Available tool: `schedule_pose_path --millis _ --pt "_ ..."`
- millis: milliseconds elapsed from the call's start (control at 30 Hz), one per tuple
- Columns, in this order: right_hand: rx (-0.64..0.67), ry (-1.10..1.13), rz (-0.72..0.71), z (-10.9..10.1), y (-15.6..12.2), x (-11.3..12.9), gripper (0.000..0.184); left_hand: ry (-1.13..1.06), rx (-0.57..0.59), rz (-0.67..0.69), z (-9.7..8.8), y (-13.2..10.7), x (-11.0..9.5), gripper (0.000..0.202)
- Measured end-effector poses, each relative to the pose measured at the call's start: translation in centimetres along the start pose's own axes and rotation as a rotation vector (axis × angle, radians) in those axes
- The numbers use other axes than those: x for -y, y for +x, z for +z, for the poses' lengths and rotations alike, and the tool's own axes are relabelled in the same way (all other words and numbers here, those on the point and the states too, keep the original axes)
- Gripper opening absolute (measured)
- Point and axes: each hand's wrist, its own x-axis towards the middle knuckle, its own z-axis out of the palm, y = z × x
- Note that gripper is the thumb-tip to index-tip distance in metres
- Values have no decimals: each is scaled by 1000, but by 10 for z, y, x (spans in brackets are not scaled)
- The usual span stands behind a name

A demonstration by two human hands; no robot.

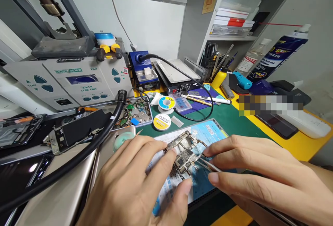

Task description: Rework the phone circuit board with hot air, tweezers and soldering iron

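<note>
A phone logic board [186, 155], dense with metal shields and chips, lies on a blue printed sheet [209, 137]. My left hand [132, 181] pinches the board's left side between thumb and fingers. My right hand [260, 168] grips slim metal tweezers [208, 164], whose tips reach the board's lower right part. Whether the tips touch a component is hidden. A pale green round item [123, 141] sits just beyond my left hand.
Behind the sheet lie two solder spools [166, 104] on a green mat [218, 122]. A tray of circuit parts [132, 113], a hot-air station [70, 80] with black hose [78, 153], a blue soldering station [143, 68], and a preheater [177, 75] stand beyond. Opened phones [19, 132] lie left.
</note>
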Motion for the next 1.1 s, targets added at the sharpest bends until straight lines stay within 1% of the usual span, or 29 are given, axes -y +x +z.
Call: schedule_pose_path --millis 100,200,233,267,333,367,433,600,700,767,833,900,1000,1033,1100 --pt "3 -16 -6 -2 3 -2 25 0 23 -10 -2 -7 2 24" --pt "6 -36 -18 5 4 -3 19 -3 45 -13 -2 -9 3 24" --pt "-93 -30 -37 9 2 -3 20 -7 36 -9 -2 -9 3 23" --pt "-160 -40 40 13 0 -2 22 -9 29 -7 -1 -9 3 22" --pt "-205 -62 102 20 -5 1 24 -4 20 -4 0 -9 3 21" --pt "-206 -68 124 21 -7 2 23 -6 10 2 1 -8 3 21" --pt "-187 -57 115 22 -10 3 24 -14 3 9 2 -8 3 22" --pt "-146 -32 14 13 -7 -3 29 -33 33 -15 0 -9 4 25" --pt "-143 -68 -5 8 -3 -8 30 -55 20 -13 -1 -9 4 23" --pt "-122 -91 -40 5 -1 -10 30 -70 -4 -6 -1 -7 4 21" --pt "-98 -106 -91 1 1 -10 29 -90 -3 -15 0 -6 5 21" --pt "-80 -131 -58 -1 2 -7 26 -101 13 -12 0 -5 5 22" --pt "-60 -123 72 -3 1 0 28 -92 13 0 1 -6 6 20" --pt "-54 -103 91 -2 0 2 30 -88 8 -2 1 -7 6 20" --pt "-45 -60 80 -1 -1 3 32 -87 5 -5 1 -7 6 20"
